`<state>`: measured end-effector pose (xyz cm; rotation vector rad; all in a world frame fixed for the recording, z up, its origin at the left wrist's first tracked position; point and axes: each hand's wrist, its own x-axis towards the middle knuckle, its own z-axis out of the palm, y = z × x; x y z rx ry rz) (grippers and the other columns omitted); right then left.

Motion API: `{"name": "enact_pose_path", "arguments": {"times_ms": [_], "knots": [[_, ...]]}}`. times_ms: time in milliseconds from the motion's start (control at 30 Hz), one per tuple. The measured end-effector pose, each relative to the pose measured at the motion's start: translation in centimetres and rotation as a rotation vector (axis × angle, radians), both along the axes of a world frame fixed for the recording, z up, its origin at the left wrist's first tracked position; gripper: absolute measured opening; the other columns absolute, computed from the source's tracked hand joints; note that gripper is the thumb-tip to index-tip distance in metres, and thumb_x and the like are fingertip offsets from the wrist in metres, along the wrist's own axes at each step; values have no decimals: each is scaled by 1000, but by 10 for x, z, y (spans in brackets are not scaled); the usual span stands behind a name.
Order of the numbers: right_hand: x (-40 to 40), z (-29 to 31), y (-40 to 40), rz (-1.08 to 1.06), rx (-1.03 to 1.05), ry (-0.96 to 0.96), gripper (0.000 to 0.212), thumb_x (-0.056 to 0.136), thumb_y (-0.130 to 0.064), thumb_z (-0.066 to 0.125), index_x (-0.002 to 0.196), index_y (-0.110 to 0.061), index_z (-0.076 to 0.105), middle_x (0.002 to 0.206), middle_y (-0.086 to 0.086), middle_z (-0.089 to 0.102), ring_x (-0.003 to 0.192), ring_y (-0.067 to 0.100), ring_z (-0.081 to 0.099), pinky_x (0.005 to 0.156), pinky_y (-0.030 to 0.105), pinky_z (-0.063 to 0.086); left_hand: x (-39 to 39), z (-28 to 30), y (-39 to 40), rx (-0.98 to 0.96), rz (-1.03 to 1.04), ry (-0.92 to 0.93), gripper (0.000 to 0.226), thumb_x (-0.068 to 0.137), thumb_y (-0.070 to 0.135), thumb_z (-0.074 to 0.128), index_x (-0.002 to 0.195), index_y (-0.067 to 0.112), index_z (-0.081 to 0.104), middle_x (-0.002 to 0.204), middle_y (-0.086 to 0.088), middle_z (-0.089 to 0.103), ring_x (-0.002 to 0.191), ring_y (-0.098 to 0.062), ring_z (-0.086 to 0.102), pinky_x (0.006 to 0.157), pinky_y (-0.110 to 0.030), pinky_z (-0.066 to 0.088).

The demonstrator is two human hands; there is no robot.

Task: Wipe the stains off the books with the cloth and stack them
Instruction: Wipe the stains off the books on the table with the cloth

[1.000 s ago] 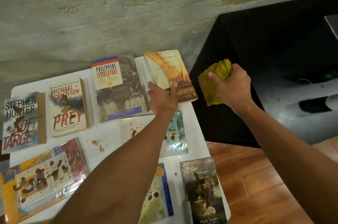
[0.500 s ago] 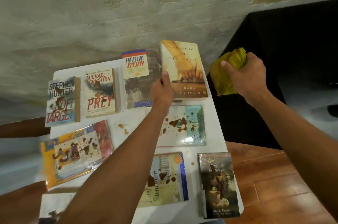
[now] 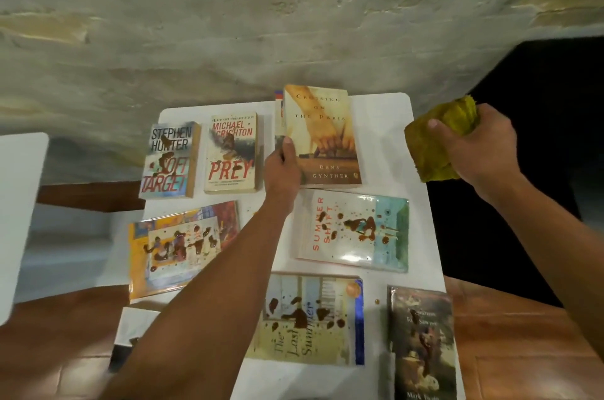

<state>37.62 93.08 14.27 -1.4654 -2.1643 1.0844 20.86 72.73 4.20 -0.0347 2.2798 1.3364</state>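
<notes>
A white table (image 3: 421, 190) stands against a rough concrete wall (image 3: 228, 23), with wooden floor (image 3: 523, 350) near and right of it and a dark area beyond its right edge. Stained books lie flat across the tabletop.

The biggest is a large orange picture book (image 3: 157, 269) at the near left, blotched with dark brown spots, partly under the left forearm. To its right, past the arm, lies the Summer Shift book (image 3: 376, 236), turned sideways, with brown stains at its middle. Nearer, The Last Summer book (image 3: 310, 344) carries several dark blotches, and at the near right corner sits the Tom Sawyer book (image 3: 425, 367), dim and blurred.

At the far middle, the Crossing on the Paris book (image 3: 327, 125) rests on top of another book whose edge alone shows at its left. The left hand (image 3: 281, 170) grips its left edge, thumb on the cover, fingers hidden underneath. Left of that lie the Prey paperback (image 3: 232, 154) and, at the far left, the Soft Target paperback (image 3: 170, 161), both stained.

The right hand (image 3: 477, 151) is held above the table's right edge, fingers curled tight round a bunched yellow-green cloth (image 3: 438, 144), well apart from the books.
</notes>
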Motion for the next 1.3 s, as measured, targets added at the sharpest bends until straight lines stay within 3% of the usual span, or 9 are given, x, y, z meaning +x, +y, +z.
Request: {"name": "enact_pose_path", "arguments": {"times_ms": [133,400,533,1000,1133,1300], "knots": [[-6,-1,-4,8,-14,-7,41,86,-40,76,116,-16,61,101,-3,60,91,17,58,76,28,45,-8,-2,-2,-49,29,-7,53,108,48,32,77,13,57,70,-1,55,62,-13,51,54,-27,39],[-13,-1,-12,38,-30,-12,30,86,-39,76,102,-26,55,95,-4,59,86,15,58,74,28,47,-31,-3,-4,-288,-82,96,46,108,46,30,94,11,55,80,-2,56,71,-15,57,58,-29,46],[-12,-6,-11,31,-5,-39,31,85,-42,76,99,-27,52,93,-5,58,85,16,58,76,32,50,-35,-4,-3,-337,-82,200,44,108,44,34,87,12,56,85,-8,60,86,-29,65,77,-43,58],[-8,-9,-16,42,-40,-47,36,86,-43,75,109,-22,59,98,-4,59,87,15,58,73,27,47,-44,-18,1,-483,-66,217,55,107,46,37,96,6,73,98,-16,67,84,-28,66,74,-42,59],[-6,-9,-18,37,-36,-48,32,86,-43,75,102,-26,53,96,-4,58,85,15,57,73,29,48,-46,-18,2,-461,-69,224,54,106,44,40,93,5,73,95,-17,68,84,-30,66,77,-41,58],[-4,-9,-18,44,-37,-44,31,87,-42,75,101,-28,51,94,-6,57,84,14,57,71,27,47,-39,-25,-3,-331,-50,280,42,106,35,48,82,7,68,79,-11,66,74,-24,65,68,-35,55]]}}
